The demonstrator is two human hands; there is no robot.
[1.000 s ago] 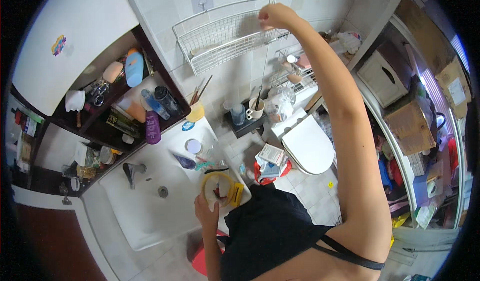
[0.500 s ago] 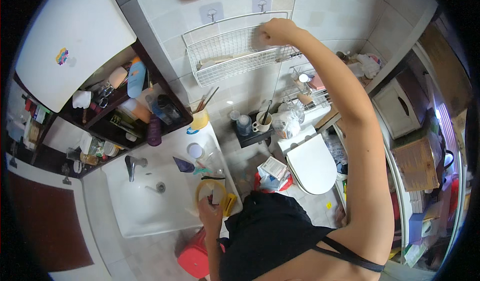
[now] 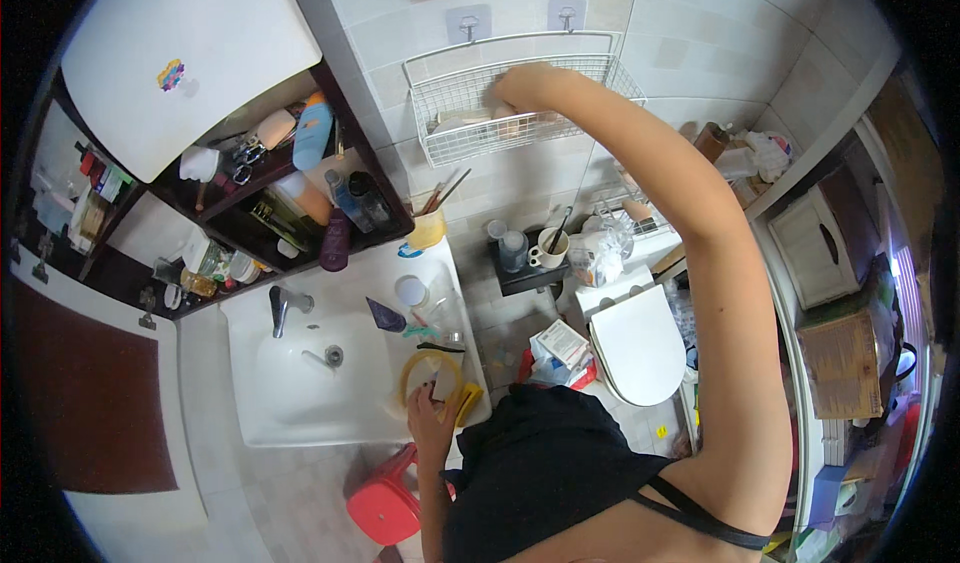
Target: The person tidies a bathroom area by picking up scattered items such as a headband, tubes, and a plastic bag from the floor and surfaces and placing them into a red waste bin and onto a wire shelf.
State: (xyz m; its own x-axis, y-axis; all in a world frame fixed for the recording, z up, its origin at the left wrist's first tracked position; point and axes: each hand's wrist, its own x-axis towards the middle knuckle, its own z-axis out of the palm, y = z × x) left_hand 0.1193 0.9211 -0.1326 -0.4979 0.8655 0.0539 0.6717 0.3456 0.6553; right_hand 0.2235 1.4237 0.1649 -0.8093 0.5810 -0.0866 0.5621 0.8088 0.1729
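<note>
My right hand (image 3: 530,87) reaches down into a white wire basket (image 3: 465,149) on the tiled wall. Its fingers point into the basket and are mostly hidden by the hand's back and the mesh, so I cannot tell what they hold. A few pale items lie along the basket's bottom. My left hand (image 3: 431,423) is at the sink's right front corner, its fingers curled over the near edge of a round container with a yellow rim (image 3: 405,373). Something white and something dark show inside that rim, by the fingertips. A yellow box-like item (image 3: 468,401) sits just right of it.
Along the white sink (image 3: 280,428) stand a dark tube (image 3: 385,315), clear bottles and a yellow cup (image 3: 428,229) with brushes. An open cabinet (image 3: 290,168) hangs at left. A mug (image 3: 548,250) stands on a black shelf, near the toilet (image 3: 640,348). A red stool (image 3: 383,503) is below.
My right hand has gone lower and further left inside the wire basket. The whole view has shifted, and my left hand stays by the yellow-rimmed container.
</note>
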